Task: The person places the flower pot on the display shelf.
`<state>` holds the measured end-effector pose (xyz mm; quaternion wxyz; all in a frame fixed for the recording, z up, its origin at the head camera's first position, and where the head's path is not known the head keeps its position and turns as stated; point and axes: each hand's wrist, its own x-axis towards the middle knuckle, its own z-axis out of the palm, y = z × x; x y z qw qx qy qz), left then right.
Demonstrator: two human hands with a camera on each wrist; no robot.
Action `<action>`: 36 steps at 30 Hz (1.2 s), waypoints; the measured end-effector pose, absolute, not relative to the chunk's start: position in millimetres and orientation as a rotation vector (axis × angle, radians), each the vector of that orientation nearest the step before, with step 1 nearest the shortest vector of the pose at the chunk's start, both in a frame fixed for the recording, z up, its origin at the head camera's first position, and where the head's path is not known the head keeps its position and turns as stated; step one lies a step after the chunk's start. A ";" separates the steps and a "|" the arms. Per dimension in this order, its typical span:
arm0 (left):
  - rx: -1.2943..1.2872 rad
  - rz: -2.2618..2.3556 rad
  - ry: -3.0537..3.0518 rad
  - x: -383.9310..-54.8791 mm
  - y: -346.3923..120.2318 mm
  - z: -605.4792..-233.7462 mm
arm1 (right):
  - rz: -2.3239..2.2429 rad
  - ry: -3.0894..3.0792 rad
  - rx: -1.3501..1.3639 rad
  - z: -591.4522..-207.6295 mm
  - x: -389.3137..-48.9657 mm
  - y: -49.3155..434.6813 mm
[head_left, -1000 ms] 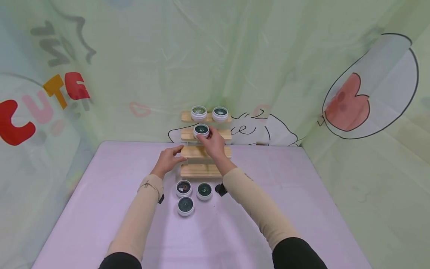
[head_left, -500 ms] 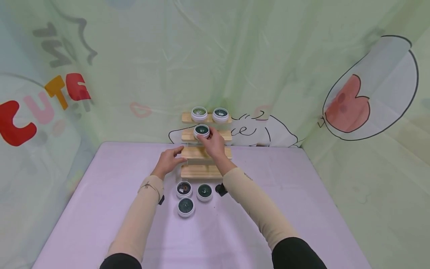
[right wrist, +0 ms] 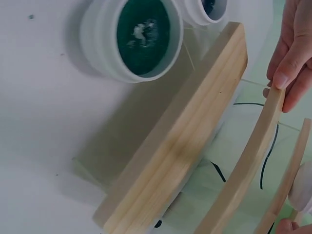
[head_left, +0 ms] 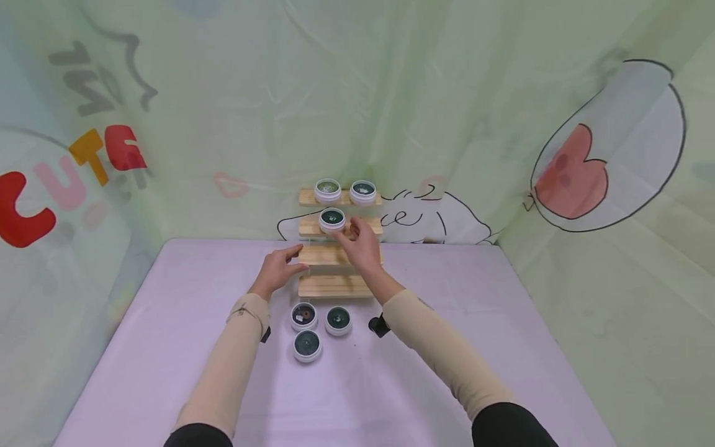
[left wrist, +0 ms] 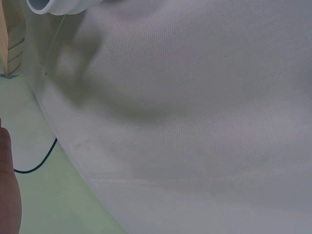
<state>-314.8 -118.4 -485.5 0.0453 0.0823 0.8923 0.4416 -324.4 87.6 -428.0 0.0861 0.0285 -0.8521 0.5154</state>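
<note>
A tiered wooden display shelf (head_left: 335, 287) stands at the back of the table. My left hand (head_left: 275, 270) grips the left end of its third board from the top. The right wrist view shows those fingers (right wrist: 287, 73) pinching the board's end. On the second board from the top, at its left, sits a small round white jar (head_left: 332, 219) with a dark green top. My right hand (head_left: 362, 248) is just beside this jar, its thumb close below and its fingers apart from it; whether the thumb touches cannot be told. The left wrist view shows only an edge of a hand (left wrist: 9, 185).
The top board carries two more jars, one with a light green top (head_left: 328, 190) and one dark (head_left: 364, 192). In front of the shelf, several jars (head_left: 307, 345) stand on the lilac-covered table (head_left: 447, 347). A printed curtain (head_left: 251, 112) hangs close behind.
My right hand has let go of the jar on the second board and drawn slightly right and down. The left hand stays on the shelf.
</note>
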 end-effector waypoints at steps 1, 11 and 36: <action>0.250 1.348 2.723 -314.5 -118.4 -485.1 | 1.537 -2.541 0.092 -428.0 -321.5 90.2; 0.251 1.361 2.733 -312.2 -119.0 -484.0 | 1.576 -2.596 0.163 -441.3 -286.4 117.4; 0.228 1.374 2.719 -309.4 -115.5 -483.9 | 1.598 -2.762 0.175 -522.4 -203.2 142.2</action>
